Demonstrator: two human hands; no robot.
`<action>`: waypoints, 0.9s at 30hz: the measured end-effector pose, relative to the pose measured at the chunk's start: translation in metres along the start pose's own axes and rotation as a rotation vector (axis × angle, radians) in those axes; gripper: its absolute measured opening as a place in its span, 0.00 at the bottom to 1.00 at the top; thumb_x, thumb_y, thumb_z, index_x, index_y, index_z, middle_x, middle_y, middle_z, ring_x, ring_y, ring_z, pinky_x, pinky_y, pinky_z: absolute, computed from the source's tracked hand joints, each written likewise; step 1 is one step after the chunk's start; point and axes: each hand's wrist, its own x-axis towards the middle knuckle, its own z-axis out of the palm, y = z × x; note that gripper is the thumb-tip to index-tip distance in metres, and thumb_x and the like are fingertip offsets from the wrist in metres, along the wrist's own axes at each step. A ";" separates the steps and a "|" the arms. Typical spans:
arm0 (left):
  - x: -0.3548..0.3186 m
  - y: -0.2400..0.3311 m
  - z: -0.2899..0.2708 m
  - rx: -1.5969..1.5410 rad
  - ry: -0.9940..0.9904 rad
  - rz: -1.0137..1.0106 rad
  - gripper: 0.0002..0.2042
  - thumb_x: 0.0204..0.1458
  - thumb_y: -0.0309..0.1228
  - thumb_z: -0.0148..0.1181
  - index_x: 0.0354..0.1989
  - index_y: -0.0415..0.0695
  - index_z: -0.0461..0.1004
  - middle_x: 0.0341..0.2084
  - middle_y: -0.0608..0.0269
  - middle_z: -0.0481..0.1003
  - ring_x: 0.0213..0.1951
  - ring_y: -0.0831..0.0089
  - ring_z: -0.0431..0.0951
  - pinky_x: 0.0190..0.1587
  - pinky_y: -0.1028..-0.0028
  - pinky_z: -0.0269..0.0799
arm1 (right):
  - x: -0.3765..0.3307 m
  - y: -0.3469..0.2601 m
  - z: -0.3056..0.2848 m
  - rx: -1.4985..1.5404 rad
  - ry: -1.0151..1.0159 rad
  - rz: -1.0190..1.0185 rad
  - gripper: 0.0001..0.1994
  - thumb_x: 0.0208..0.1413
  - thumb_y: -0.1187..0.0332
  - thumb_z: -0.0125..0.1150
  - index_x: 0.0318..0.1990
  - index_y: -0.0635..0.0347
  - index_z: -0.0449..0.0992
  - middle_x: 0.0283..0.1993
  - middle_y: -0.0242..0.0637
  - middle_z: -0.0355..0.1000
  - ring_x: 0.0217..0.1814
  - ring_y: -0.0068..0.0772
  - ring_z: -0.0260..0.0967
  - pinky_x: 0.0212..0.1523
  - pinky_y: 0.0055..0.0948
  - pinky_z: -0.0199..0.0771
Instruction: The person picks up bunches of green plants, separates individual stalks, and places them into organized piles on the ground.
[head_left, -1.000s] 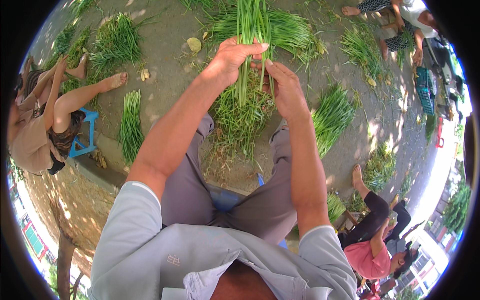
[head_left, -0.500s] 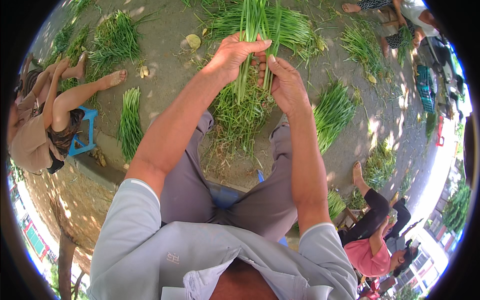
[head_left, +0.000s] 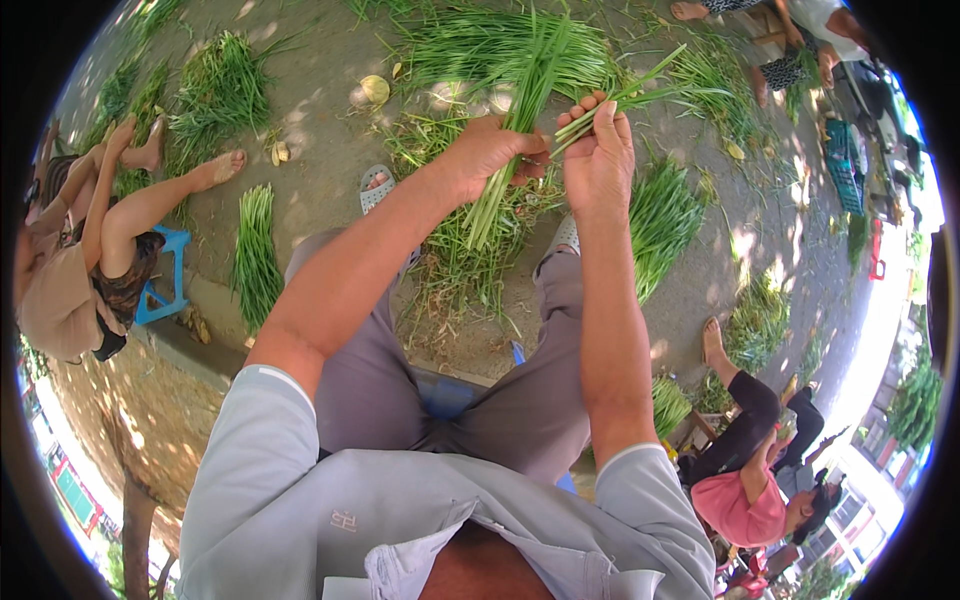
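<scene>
My left hand (head_left: 492, 160) is closed around a bunch of garlic chives (head_left: 537, 80), pale stem ends hanging below the fist and green leaves pointing away from me. Just to its right, my right hand (head_left: 600, 160) pinches a few separate chive stalks (head_left: 655, 92), which slant up to the right. The two hands are a little apart. Beneath them, between my feet, lies a messy heap of loose leaves and trimmings (head_left: 455, 265). Beyond my hands spreads a large pile of chives (head_left: 450, 45).
A neat chive bundle (head_left: 258, 255) lies to the left, another pile (head_left: 662, 225) to the right. A person sits on a blue stool (head_left: 170, 270) at left; others sit at right. A teal crate (head_left: 846, 165) stands far right. My sandalled feet flank the heap.
My hands have drawn apart, the right one moving rightward with a few stalks tilted away from the bunch. My left hand has come lower and nearer with the bunch.
</scene>
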 end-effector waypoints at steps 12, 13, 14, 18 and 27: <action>0.002 -0.005 0.004 -0.079 -0.064 0.029 0.08 0.54 0.24 0.65 0.40 0.38 0.74 0.33 0.56 0.80 0.31 0.72 0.81 0.34 0.75 0.78 | -0.001 -0.002 0.002 -0.033 -0.008 -0.001 0.08 0.66 0.66 0.56 0.47 0.61 0.73 0.41 0.33 0.73 0.41 0.29 0.71 0.45 0.35 0.77; 0.002 -0.004 0.003 -0.093 -0.065 0.033 0.09 0.54 0.23 0.65 0.41 0.38 0.74 0.34 0.56 0.80 0.32 0.72 0.81 0.34 0.74 0.78 | -0.002 -0.002 0.003 -0.039 -0.013 0.008 0.08 0.67 0.66 0.56 0.47 0.61 0.73 0.41 0.33 0.73 0.41 0.29 0.71 0.45 0.35 0.77; 0.003 -0.003 0.002 -0.108 -0.067 0.037 0.09 0.54 0.23 0.65 0.41 0.38 0.74 0.34 0.55 0.80 0.32 0.72 0.81 0.34 0.74 0.78 | -0.002 -0.002 0.003 -0.049 -0.014 0.014 0.08 0.67 0.67 0.56 0.47 0.61 0.73 0.41 0.34 0.73 0.40 0.29 0.71 0.45 0.35 0.77; 0.002 0.001 0.002 -0.147 -0.045 0.071 0.10 0.51 0.19 0.64 0.41 0.33 0.74 0.32 0.51 0.80 0.30 0.69 0.81 0.32 0.72 0.79 | -0.003 -0.001 0.003 -0.080 -0.036 0.028 0.08 0.67 0.67 0.56 0.47 0.61 0.73 0.41 0.34 0.73 0.40 0.29 0.71 0.44 0.34 0.78; 0.003 0.008 -0.006 -0.021 0.003 0.091 0.12 0.55 0.29 0.65 0.45 0.40 0.74 0.39 0.59 0.79 0.35 0.70 0.82 0.31 0.71 0.75 | -0.004 0.001 0.004 -0.244 0.008 0.026 0.09 0.66 0.67 0.57 0.46 0.64 0.74 0.40 0.35 0.75 0.38 0.28 0.73 0.43 0.30 0.78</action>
